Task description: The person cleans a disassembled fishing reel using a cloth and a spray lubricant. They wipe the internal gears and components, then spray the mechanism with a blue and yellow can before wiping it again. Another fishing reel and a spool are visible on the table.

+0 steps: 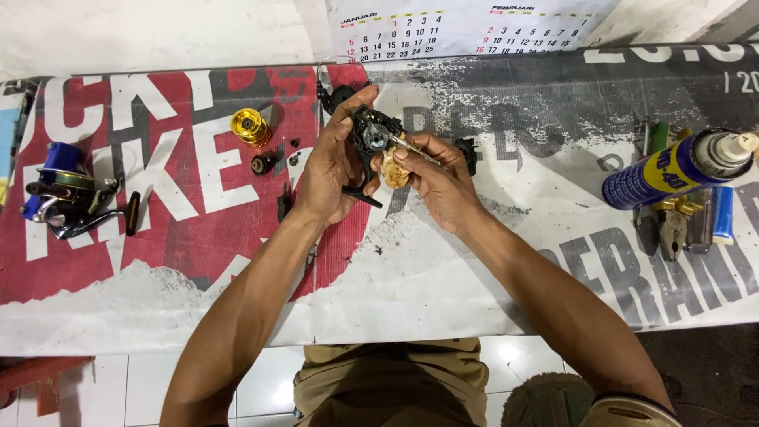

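Gripping a black fishing reel body (370, 136) between thumb and fingers, the left hand (330, 168) holds it up just above the printed banner (443, 277) that covers the worktop, near the far edge and about midway along it. The right hand (437, 175) sits just beside it on the other side, closed around a thin metal tool (415, 149) and what looks like a tan cork knob (393, 170), though the fingers hide much of that piece. The tool's long axis runs slantwise from the right hand's fingers up toward the left, and its tip meets a silvery round part in the middle of the reel body. The reel body faces up toward the camera, with a dark handle arm reaching from under it down toward the near edge.

To the left of the hands, a gold spool (251, 126) lies on the red part of the banner with a few small dark parts (263, 164) close by. Farther left, near the left edge, rests a blue spinning reel (67, 190). Toward the right edge lies a blue spray can (672, 170), its capped end pointing right, with pliers (670, 225) just beside it. A wall calendar (466, 28) hangs beyond the far edge.
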